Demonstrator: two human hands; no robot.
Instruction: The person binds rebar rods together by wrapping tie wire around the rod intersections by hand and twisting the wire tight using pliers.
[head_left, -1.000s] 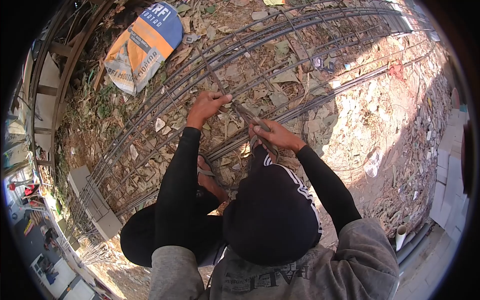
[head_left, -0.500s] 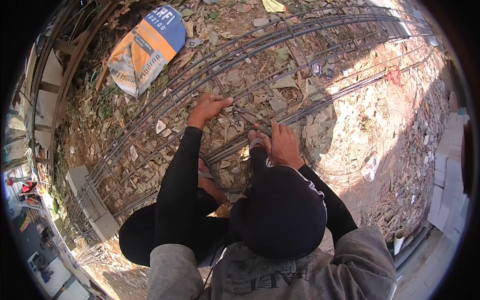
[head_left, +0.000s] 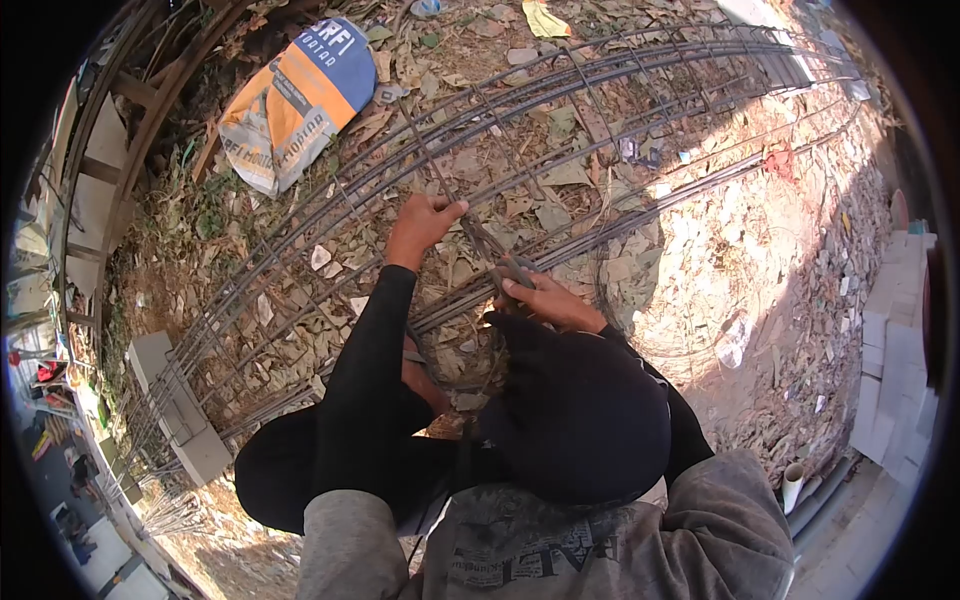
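A long cage of steel rebar (head_left: pixel 560 110) lies across the leaf-strewn ground. My left hand (head_left: pixel 423 222) is closed around one rebar bar near a crossing. My right hand (head_left: pixel 545 298) grips the handles of a pair of pincers (head_left: pixel 503 262), whose head points at the same crossing beside my left hand. Both arms wear black sleeves. My raised right knee in dark trousers (head_left: pixel 580 400) hides the lower part of my right forearm. A sandalled foot (head_left: pixel 418 360) rests among the bars below.
A blue, orange and white mortar sack (head_left: pixel 295 100) lies at the upper left. A coil of thin wire (head_left: pixel 660 300) sits on the ground to the right. White blocks (head_left: pixel 890 330) are stacked at the right edge; grey blocks (head_left: pixel 175 410) support the cage at left.
My right hand has pulled back toward my knee and turned, the pincers rotating with it. My left hand stays on the bar. The view has shifted slightly.
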